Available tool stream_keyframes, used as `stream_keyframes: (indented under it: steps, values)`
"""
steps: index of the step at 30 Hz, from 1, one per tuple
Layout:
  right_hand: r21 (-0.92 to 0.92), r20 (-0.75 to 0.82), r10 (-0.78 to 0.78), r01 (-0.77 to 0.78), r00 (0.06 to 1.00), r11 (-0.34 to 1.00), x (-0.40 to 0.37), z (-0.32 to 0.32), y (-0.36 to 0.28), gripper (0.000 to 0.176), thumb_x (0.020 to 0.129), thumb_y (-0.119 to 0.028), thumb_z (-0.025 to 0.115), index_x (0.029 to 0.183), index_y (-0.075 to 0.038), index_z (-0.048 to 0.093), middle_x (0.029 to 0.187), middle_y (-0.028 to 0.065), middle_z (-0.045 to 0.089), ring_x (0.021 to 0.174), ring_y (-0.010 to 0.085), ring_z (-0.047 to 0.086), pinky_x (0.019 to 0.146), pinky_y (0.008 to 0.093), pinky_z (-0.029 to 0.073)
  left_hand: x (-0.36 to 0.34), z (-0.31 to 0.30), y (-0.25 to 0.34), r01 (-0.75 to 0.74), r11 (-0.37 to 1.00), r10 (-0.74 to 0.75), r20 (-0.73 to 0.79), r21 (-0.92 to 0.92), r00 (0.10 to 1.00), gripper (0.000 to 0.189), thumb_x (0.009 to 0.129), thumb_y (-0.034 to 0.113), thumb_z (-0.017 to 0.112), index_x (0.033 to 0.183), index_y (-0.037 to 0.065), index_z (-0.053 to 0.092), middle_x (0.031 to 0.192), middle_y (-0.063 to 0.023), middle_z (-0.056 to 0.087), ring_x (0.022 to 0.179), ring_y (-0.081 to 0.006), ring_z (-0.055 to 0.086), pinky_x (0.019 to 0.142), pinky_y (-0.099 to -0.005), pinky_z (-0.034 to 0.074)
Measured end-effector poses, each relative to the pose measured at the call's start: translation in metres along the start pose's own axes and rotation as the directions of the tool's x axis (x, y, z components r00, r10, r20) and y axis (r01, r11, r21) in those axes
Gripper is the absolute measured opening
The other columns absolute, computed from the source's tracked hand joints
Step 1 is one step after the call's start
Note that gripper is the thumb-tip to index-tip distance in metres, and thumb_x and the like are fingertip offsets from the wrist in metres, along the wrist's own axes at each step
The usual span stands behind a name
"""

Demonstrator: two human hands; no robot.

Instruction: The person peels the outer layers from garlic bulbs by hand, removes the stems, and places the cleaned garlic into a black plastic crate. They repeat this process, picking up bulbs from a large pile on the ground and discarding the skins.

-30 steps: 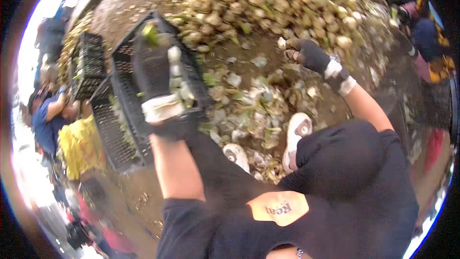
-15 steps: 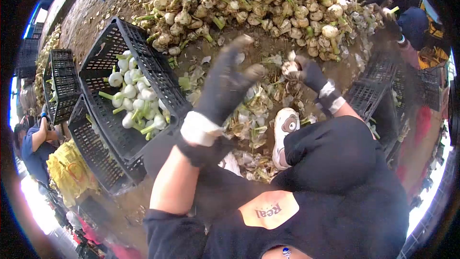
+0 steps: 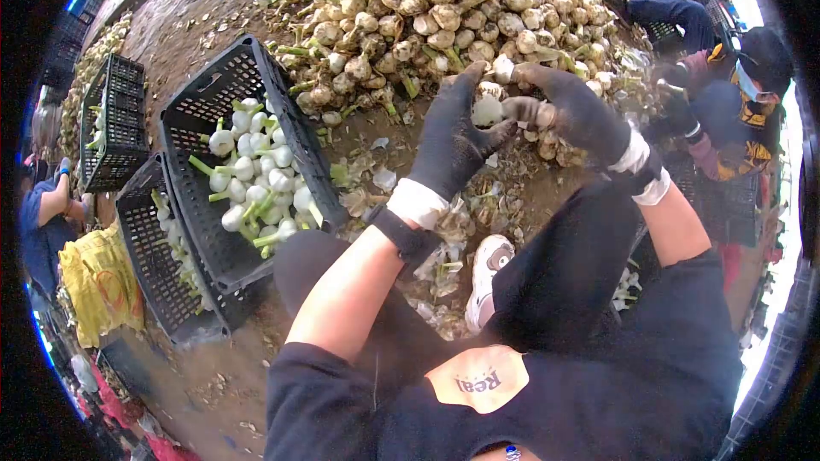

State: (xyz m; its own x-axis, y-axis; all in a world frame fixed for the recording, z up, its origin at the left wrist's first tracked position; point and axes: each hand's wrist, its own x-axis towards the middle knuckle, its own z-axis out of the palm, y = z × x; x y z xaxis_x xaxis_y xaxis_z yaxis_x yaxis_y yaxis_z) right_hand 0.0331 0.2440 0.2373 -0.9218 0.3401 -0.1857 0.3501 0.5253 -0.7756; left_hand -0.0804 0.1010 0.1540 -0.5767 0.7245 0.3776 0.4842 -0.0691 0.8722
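Note:
In front of the pile, a pale garlic bulb (image 3: 488,110) is between my two black-gloved hands. My left hand (image 3: 451,138) is curled round its left side, thumb below and fingers above. From the right, my right hand (image 3: 585,111) has its fingers bent in, the tips pressed to the bulb. The gloves partly hide the bulb and its stem. Left of my hands stands a black crate (image 3: 295,141) with cleaned white garlic bulbs (image 3: 256,172) inside, their green stems trimmed.
A large pile of unpeeled garlic (image 3: 427,21) lies ahead. Peeled skins (image 3: 444,269) litter the ground round my shoe (image 3: 489,277). More crates (image 3: 115,124) and a yellow sack (image 3: 102,282) stand left. A co-worker (image 3: 726,111) sits at the right, another person (image 3: 51,213) at far left.
My right hand has brought the garlic bulb left and up, and my left hand has moved from open beside it to close round it. The view has shifted slightly.

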Motion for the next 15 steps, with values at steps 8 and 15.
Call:
stream_keyframes:
  steps: [8,15]
  values:
    - [0.195,0.174,-0.047,0.013,0.984,0.981,0.012,0.010,-0.017,0.034,0.089,-0.028,0.061,0.108,0.000,0.064,0.098,0.0212,0.067,0.094,0.0319,0.066,0.083,0.0387,0.049,-0.003,-0.041,-0.004,-0.105,0.994,0.105,0.022,-0.018,0.994,0.072,0.067,0.013,0.082,0.130,0.001,0.049,0.107,-0.0178,0.061,0.097,-0.0318,0.062,0.088,-0.0359,0.050]
    - [0.013,-0.096,-0.155,0.157,0.983,0.988,0.008,0.044,-0.011,0.034,0.088,-0.027,0.063,0.107,0.001,0.064,0.099,0.0191,0.068,0.089,0.0296,0.067,0.081,0.0358,0.050,-0.010,-0.056,-0.011,0.037,0.997,-0.026,0.153,-0.070,0.988,0.073,0.072,0.012,0.081,0.135,-0.001,0.047,0.126,-0.0172,0.060,0.114,-0.0234,0.058,0.095,-0.0348,0.046]
